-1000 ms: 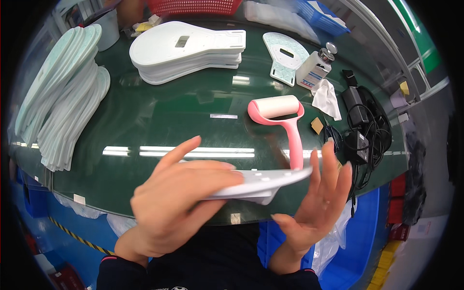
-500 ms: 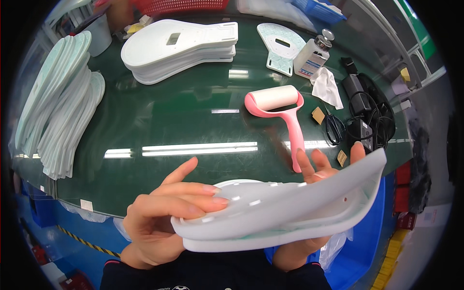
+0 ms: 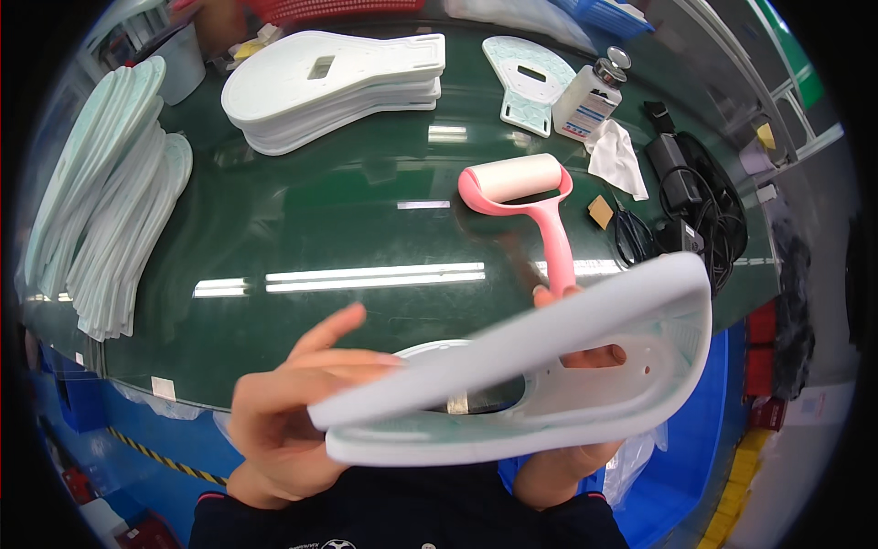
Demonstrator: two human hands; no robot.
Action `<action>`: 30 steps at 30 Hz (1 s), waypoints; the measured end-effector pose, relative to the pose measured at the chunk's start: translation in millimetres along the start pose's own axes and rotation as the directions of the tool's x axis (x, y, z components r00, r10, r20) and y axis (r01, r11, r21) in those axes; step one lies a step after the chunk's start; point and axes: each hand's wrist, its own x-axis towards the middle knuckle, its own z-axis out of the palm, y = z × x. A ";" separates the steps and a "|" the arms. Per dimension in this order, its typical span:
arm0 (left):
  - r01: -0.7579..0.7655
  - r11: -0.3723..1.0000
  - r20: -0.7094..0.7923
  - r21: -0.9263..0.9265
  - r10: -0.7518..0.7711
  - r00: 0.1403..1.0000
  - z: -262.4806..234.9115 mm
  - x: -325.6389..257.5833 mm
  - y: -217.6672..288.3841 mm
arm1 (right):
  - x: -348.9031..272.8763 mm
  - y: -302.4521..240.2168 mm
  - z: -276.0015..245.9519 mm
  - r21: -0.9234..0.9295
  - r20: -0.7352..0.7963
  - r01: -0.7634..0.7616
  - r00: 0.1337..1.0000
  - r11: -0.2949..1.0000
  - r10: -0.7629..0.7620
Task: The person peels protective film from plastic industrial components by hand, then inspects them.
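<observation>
A white plastic shell (image 3: 631, 393), rounded and with a cut-out opening, is held tilted in front of me. Over it slants a second smooth white panel (image 3: 521, 334), meeting it at the left end and standing apart from it toward the right. My left hand (image 3: 279, 425) grips both pieces at their left end, one finger stretched out above. From below, my right hand (image 3: 567, 467) supports the right part of the shell; fingertips show through the opening and behind the panel, the rest being hidden. A pink-handled roller (image 3: 553, 233) lies just beyond my right hand.
Stacked white panels stand at far left (image 3: 91, 183) and at the back (image 3: 338, 101). Toward the right are a single panel (image 3: 508, 55), a pump bottle (image 3: 590, 96), a white cloth (image 3: 617, 160) and black adapters with cables (image 3: 681, 178). A blue bin (image 3: 677, 476) sits below the table edge.
The upper panel has risen away from the lower shell on the right, widening the gap and revealing the shell's inside and opening. My right fingertips have dropped behind the panel.
</observation>
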 end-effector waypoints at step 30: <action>-0.199 0.912 0.119 0.360 0.167 0.979 -12.3 13.1 -21.3 | 13.6 -4.8 12.1 -0.011 0.392 0.330 0.870 0.944 -0.299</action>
